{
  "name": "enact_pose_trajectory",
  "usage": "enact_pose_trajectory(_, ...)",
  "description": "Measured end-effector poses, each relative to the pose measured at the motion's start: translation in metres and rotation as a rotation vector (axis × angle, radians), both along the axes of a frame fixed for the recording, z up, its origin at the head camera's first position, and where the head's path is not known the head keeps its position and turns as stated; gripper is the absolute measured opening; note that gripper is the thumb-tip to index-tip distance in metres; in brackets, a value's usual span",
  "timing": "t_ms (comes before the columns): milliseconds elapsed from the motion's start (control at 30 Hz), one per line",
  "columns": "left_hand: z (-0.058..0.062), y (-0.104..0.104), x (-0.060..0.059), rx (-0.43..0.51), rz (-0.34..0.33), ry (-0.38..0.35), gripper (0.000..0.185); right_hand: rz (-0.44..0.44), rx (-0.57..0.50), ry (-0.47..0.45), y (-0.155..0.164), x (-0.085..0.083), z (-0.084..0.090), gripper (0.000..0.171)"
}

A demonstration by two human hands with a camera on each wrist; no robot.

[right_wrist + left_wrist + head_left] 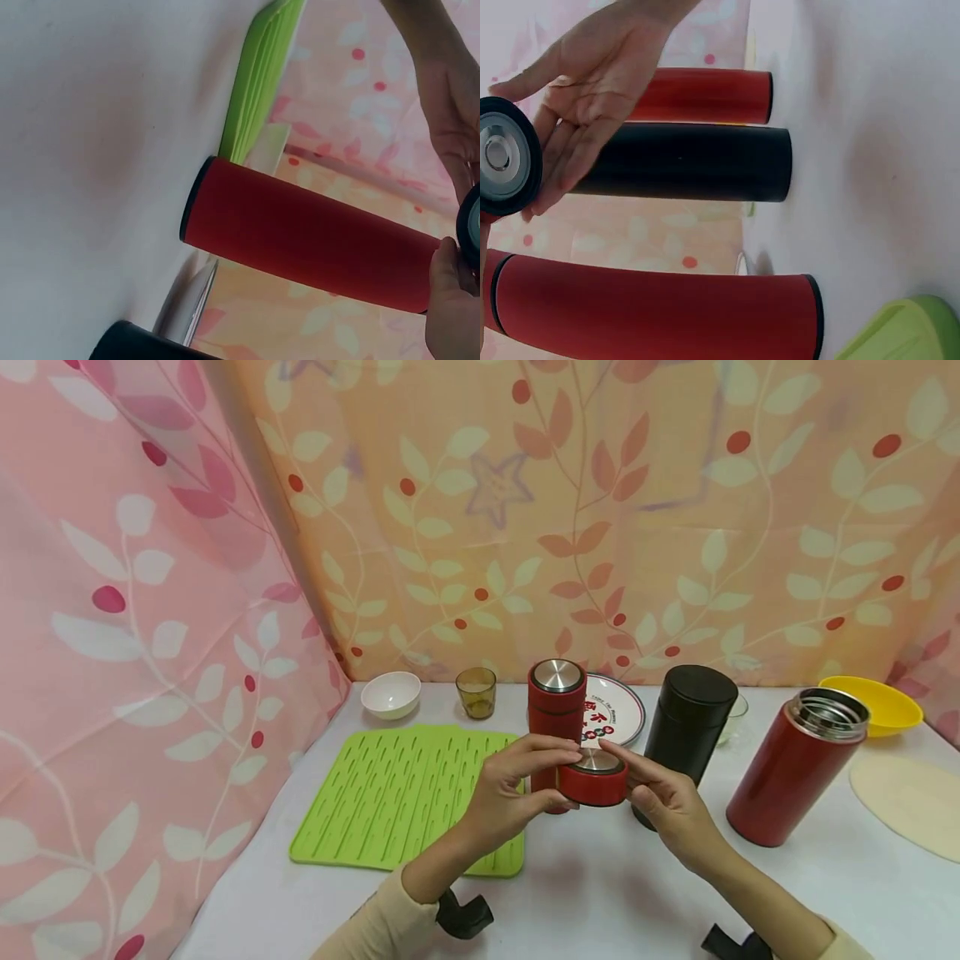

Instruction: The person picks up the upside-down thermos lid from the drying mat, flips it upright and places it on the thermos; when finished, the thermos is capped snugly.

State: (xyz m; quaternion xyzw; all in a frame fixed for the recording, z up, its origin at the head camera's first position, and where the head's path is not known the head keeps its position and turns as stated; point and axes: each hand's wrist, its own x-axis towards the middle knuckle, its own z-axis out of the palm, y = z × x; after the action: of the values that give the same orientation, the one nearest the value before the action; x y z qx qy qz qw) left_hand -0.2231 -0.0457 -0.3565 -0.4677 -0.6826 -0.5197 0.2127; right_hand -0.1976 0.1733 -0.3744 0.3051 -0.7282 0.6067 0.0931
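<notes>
Over the table, my left hand [506, 785] pinches a red flask lid [594, 782] with a steel top, fingers above and thumb below. My right hand [671, 810] is at the lid's right side, its extended fingers reaching the rim; the palm faces the lid in the left wrist view. The lid's dark-rimmed underside [508, 157] shows there too. Just behind stands a capped red flask [555, 714], partly hidden by the lid and left hand. A black flask [686, 718] is behind my right hand. Further right stands a red flask without a lid [798, 768], its steel mouth exposed.
A green drying mat [405, 802] lies at left. Behind are a white bowl [391, 695], an amber glass [476, 693], a printed plate [626, 710] and a clear glass [735, 718]. A yellow bowl [888, 706] and a cream round mat [911, 802] lie at right.
</notes>
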Motion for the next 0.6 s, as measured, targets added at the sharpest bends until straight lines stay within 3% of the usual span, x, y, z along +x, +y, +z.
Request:
enact_pose_trajectory(100,-0.001,0.001,0.0,-0.007,-0.022,-0.009,0.047,0.018,-0.036,-0.023,0.0,0.0,0.0,0.046)
enact_pose_trajectory(267,-0.006,0.005,0.002,0.022,-0.112,-0.189,0.067,0.02,-0.104,0.069,-0.002,-0.001,-0.001,0.054)
enact_pose_trajectory(333,-0.007,0.007,0.004,0.017,-0.116,-0.221,0.072,-0.006,-0.091,0.115,-0.003,-0.001,-0.002,0.058)
enact_pose_trajectory(500,-0.007,0.01,0.007,-0.019,-0.066,-0.182,0.078,-0.07,-0.022,0.19,-0.003,0.001,-0.004,0.066)
enact_pose_trajectory(600,-0.005,0.011,0.01,-0.001,-0.08,-0.179,0.078,-0.074,0.0,0.229,-0.002,0.001,-0.003,0.07)
